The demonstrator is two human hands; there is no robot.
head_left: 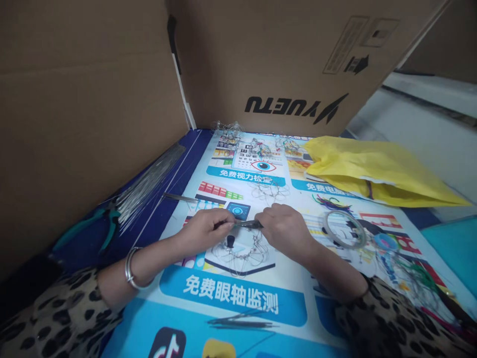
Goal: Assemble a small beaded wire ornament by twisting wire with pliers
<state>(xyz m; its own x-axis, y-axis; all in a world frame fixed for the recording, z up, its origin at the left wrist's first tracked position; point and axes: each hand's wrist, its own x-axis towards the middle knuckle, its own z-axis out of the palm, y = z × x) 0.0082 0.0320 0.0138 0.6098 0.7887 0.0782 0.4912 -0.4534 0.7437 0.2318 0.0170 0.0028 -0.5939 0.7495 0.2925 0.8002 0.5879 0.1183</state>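
My right hand (285,231) is closed around a small pair of pliers (249,224), whose dark metal jaws point left. At the tip of those jaws, my left hand (208,226) pinches thumb against fingers on a thin wire, most of it hidden by the fingers. Just below both hands is a looped wire piece (242,256), shaped like a ring of petals; whether it joins the pinched wire I cannot tell. Another looped wire piece (270,189) lies beyond my right hand on the printed sheet (179,308).
Cardboard panels (261,59) wall off the back and left. A bundle of straight wires (149,181) and teal-handled pliers (108,223) lie left. A yellow bag (387,166), a wire coil (345,243) and coloured strands sit right. Dark thin rods (242,324) lie in front.
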